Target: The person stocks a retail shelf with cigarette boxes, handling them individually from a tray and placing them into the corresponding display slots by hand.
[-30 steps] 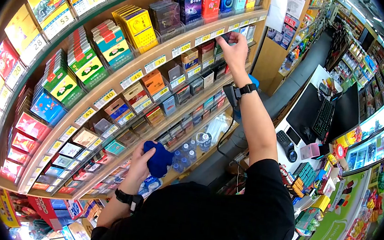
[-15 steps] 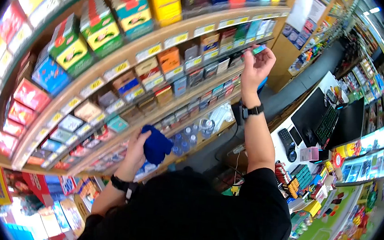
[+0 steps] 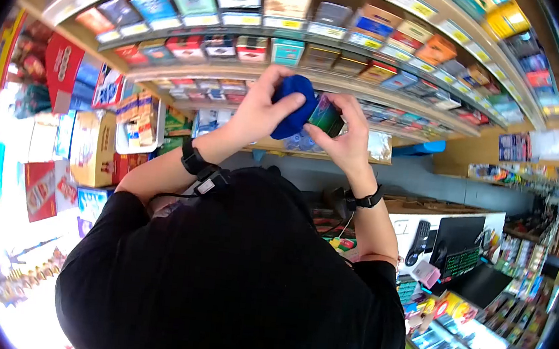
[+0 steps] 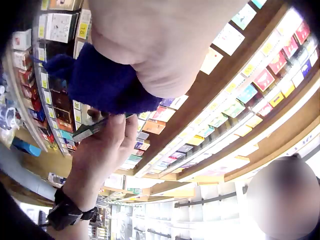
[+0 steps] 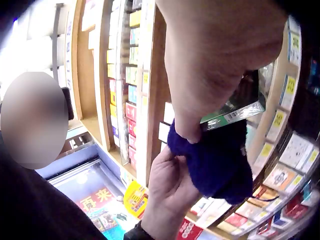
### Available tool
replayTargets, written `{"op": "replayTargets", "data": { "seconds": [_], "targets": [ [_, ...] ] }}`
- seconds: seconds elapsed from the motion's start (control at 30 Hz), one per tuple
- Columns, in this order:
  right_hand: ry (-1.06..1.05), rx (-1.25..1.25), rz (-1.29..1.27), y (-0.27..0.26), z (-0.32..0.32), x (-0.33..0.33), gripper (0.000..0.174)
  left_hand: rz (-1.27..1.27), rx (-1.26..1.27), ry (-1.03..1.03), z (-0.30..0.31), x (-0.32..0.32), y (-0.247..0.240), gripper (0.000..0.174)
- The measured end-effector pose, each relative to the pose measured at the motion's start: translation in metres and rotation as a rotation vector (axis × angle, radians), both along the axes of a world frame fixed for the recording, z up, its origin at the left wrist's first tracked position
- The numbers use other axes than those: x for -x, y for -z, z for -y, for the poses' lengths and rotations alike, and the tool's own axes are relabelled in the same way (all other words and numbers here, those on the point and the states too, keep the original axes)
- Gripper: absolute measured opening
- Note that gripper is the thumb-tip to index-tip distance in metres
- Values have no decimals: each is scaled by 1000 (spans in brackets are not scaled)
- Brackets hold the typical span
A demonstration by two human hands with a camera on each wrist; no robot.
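Observation:
A dark blue cloth (image 3: 294, 108) is bunched in the left hand (image 3: 259, 108), thumb across its front, in the head view. Close to its right side, the right hand (image 3: 350, 137) pinches a small green and dark box (image 3: 326, 117) between thumb and fingers. From the left wrist, the cloth (image 4: 107, 82) hangs under the left hand (image 4: 150, 40), and the right hand (image 4: 107, 145) is just below it with the box edge (image 4: 89, 130) showing. The right wrist view has the box (image 5: 235, 116) over the cloth (image 5: 217, 162), right fingers partly hidden.
Shelves of small boxes (image 3: 289, 0) with price labels run across beyond the hands. At the lower left stand cartons and a white bin (image 3: 139, 139). A counter with a keyboard (image 3: 461, 261) and monitor is at the right, and a blue item (image 3: 422, 148) lies near the shelf base.
The right hand has come away from the shelf with the box and is now beside the cloth. The left hand has risen toward it, and the head view has turned toward the lower shelves.

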State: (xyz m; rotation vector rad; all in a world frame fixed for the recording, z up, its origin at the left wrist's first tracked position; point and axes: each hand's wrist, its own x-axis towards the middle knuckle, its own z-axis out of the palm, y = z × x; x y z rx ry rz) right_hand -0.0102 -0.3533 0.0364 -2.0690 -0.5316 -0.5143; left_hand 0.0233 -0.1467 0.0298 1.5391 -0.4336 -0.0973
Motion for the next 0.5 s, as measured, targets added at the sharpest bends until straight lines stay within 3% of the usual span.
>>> {"op": "replayTargets", "data": {
  "seconds": [0.03,0.23,0.37,0.4,0.43,0.5],
  "targets": [
    [-63,11,-20,1,-20,-2,57,86,-87,-68,-15,11,1,33],
    [-287,-74,-257,14,-72,-12,59,46,-41,-239,-69,23,23,33],
    [-455,73,-145,6,-113,-13,59,-83,1,-397,-109,27,27,30],
    [-534,82,-101,7,-131,-15,59,-236,193,-404,-126,27,34,27],
    [-534,80,-102,6,-133,-16,59,-201,127,-418,-126,28,35,19],
    [-486,64,-29,7,-157,-21,58,-450,487,-435,-153,37,35,18]
  ]
}}
